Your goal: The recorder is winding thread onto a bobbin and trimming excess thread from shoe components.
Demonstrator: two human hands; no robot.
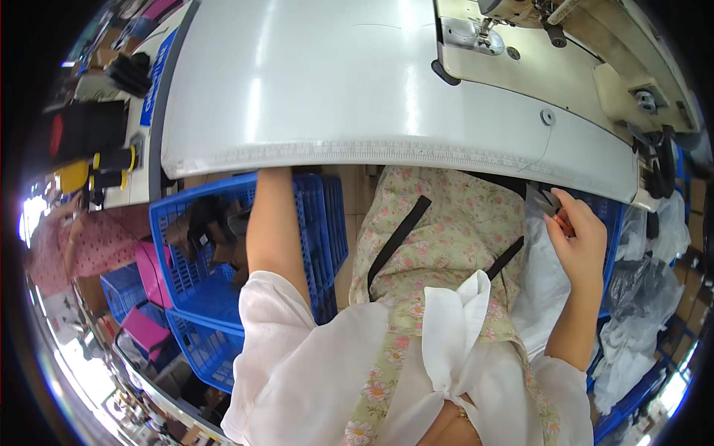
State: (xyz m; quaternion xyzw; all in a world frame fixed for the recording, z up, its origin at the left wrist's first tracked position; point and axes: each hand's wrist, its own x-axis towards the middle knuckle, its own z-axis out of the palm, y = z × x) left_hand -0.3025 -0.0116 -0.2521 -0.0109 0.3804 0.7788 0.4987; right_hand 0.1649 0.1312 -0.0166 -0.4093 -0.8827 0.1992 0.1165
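Observation:
My right hand (580, 236) is closed around small scissors with orange handles (565, 224), just below the table's front edge on the right. Their metal blades point up and left. My left forearm (275, 223) reaches forward over a blue plastic basket, and the hand itself is hidden beneath the tabletop. Dark strap-like pieces (212, 227) lie in that blue basket (201, 293). The white sewing table (335, 89) spans the front, with a printed ruler strip along its near edge.
A sewing machine (617, 74) stands at the back right. A small metal bobbin (547, 117) with a loose thread sits on the table. Clear plastic bags (643, 290) fill the right side. Another person in pink (111, 245) is at the far left, near pink bins (145, 327).

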